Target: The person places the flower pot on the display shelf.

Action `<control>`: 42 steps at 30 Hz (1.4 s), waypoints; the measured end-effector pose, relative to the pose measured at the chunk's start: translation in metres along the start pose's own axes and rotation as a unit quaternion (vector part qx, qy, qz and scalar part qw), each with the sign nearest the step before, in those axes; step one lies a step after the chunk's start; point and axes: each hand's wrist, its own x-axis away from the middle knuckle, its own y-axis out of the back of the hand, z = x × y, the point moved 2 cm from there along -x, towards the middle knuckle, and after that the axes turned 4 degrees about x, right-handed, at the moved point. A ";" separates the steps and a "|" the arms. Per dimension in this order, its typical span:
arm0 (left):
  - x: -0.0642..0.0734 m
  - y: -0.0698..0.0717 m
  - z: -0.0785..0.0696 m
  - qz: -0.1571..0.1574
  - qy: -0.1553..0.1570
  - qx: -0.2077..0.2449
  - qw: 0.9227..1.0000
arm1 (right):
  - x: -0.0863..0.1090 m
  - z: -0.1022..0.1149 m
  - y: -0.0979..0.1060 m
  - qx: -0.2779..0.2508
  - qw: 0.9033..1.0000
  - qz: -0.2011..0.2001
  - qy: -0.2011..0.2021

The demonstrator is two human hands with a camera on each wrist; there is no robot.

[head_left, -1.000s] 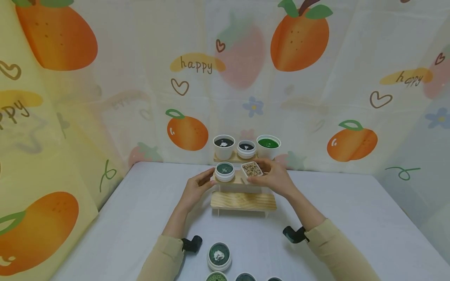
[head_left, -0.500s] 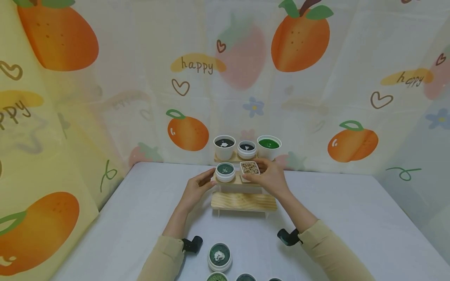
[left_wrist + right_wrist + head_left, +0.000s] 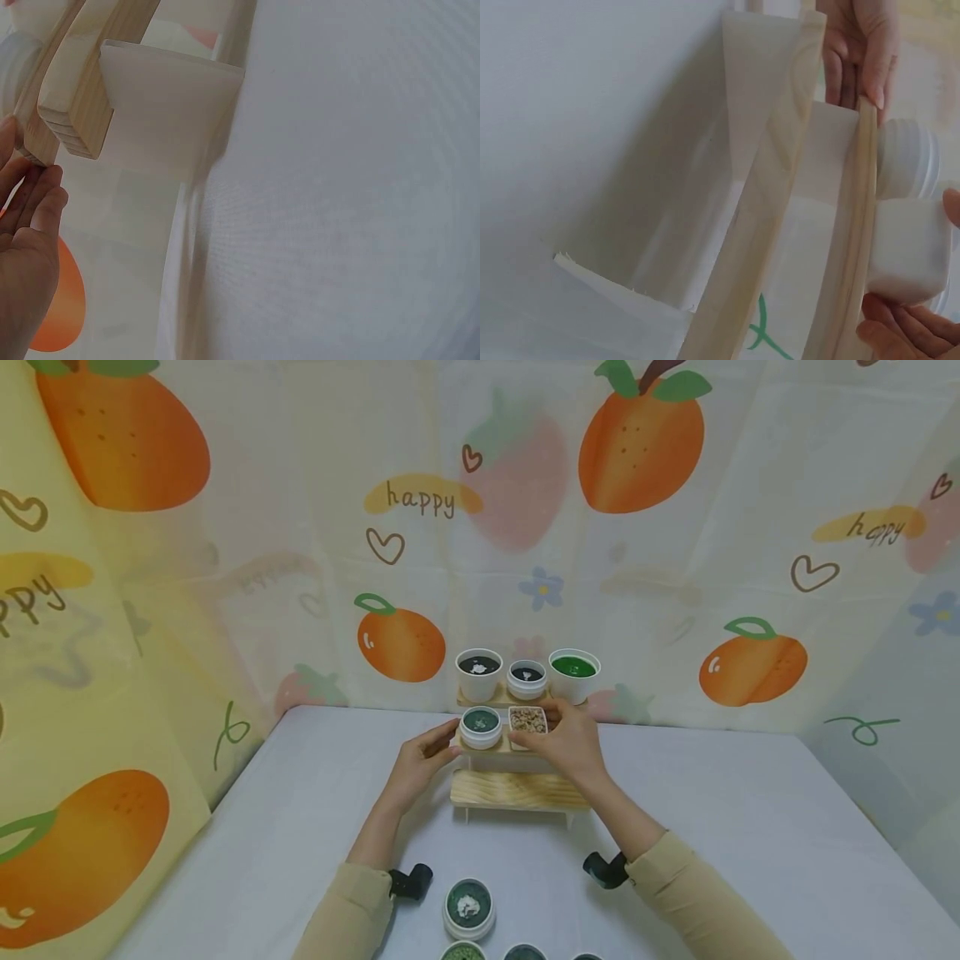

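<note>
In the head view, a small square white cup of tan crumbs (image 3: 528,722) stands on the middle step (image 3: 491,748) of a tiered wooden stand. My right hand (image 3: 572,743) grips it from the right, thumb in front and fingers behind. In the right wrist view the base of the square cup (image 3: 909,251) sits at the board. Left of it is a round white pot with dark green filling (image 3: 480,728). My left hand (image 3: 417,768) is at the left end of that step. Its extended fingers touch the board's end (image 3: 36,142) in the left wrist view.
The back step carries a dark-filled cup (image 3: 478,675), a smaller dark pot (image 3: 527,680) and a bright green cup (image 3: 573,673). The front step (image 3: 519,790) shows bare wood. Nearer me stand a white-topped green pot (image 3: 468,910) and several others, partly cut off.
My right hand has slid the square cup leftward along the middle step, closer to the round pot, and turned it straighter. The left hand has stayed in place.
</note>
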 end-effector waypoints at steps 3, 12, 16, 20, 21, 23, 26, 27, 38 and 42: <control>0.000 -0.001 0.000 0.000 -0.001 0.000 1.000 | 0.002 0.002 -0.001 0.011 1.000 -0.007 0.001; 0.000 -0.001 0.001 0.001 0.000 0.002 1.000 | 0.003 0.002 -0.006 0.038 0.999 -0.023 -0.007; 0.000 -0.001 0.001 0.000 0.001 -0.001 1.000 | 0.003 0.001 -0.007 0.043 0.999 -0.026 -0.008; 0.000 -0.001 0.000 0.002 0.003 -0.004 1.000 | 0.003 0.001 -0.007 0.045 0.999 -0.027 -0.009; 0.000 -0.001 0.000 0.002 0.003 -0.003 1.000 | 0.003 0.001 -0.007 0.046 0.999 -0.027 -0.010; 0.000 -0.001 0.000 0.004 0.000 -0.005 1.000 | 0.003 0.001 -0.008 0.047 0.998 -0.027 -0.012; -0.001 -0.001 0.001 0.001 0.000 0.002 1.000 | 0.003 0.002 -0.008 0.051 0.998 -0.027 -0.012; -0.001 -0.001 0.001 0.001 -0.002 0.004 1.000 | 0.003 0.002 -0.008 0.053 0.998 -0.027 -0.012; -0.001 -0.001 0.000 0.002 -0.003 0.012 1.000 | 0.003 0.001 -0.008 0.056 0.998 -0.027 -0.018; -0.001 -0.001 0.000 0.002 -0.003 0.012 1.000 | 0.003 0.001 -0.007 0.055 0.998 -0.021 -0.018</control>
